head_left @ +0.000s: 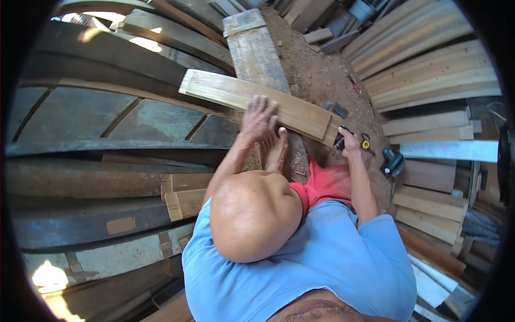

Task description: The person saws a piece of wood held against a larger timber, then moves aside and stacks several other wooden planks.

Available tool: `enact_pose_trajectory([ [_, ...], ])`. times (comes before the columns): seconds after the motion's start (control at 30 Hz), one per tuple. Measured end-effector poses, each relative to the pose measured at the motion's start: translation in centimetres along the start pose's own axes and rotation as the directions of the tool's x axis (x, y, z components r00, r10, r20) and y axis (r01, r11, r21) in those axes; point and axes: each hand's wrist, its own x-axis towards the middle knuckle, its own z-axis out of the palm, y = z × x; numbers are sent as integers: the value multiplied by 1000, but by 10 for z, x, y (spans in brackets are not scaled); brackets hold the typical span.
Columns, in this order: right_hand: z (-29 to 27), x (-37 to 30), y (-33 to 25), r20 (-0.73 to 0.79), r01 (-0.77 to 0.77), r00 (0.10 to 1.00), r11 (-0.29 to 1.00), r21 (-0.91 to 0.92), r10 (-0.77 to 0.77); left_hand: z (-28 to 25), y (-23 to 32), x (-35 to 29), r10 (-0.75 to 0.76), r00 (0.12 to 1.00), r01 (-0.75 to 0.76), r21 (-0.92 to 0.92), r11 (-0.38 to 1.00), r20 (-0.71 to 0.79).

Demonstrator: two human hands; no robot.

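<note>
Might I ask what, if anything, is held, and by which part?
The right hand holds a dark object, gripped part unclear; the left hand lies on the board.

1. Black hand tool point(339, 143): largely covered by the right hand point(351, 145); exact kind indeterminable.
2. Plank worktop point(259, 53): middle section hidden beneath pale wooden boards point(303, 111).
3. Bare foot point(275, 153): heel concealed behind bent knee point(252, 214).
4. Red-handled item point(354, 86), on earthen ground point(316, 70): too small to identify.
5. Stacked planks point(429, 80), upper right: ends cut off by the view's dark rim.
6. Black object point(504, 161), far right: cropped likewise; kind unclear.
</note>
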Motion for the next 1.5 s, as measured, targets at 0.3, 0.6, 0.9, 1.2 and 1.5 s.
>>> enact_pose_trajectory([
  [0.3,-17,2,-5,18,53,998,998,-42,-53,-8,-39,-16,-268,960,259,115,959,76],
  [0.6,7,6,-21,161,72,987,942,-327,-20,-19,-31,-82,-415,906,338,-452,826,-81],
  [0.9,-8,13,-29,226,-123,958,967,-223,174,-61,19,-291,-802,358,879,-117,462,-478],
  [1.2,-10,17,-28,247,-126,952,965,-228,183,-131,-35,-411,-924,-258,674,-738,36,-281],
  [1.5,-11,14,-30,246,-129,952,967,-222,183,-61,-45,-353,-933,-129,485,-842,237,-337],
])
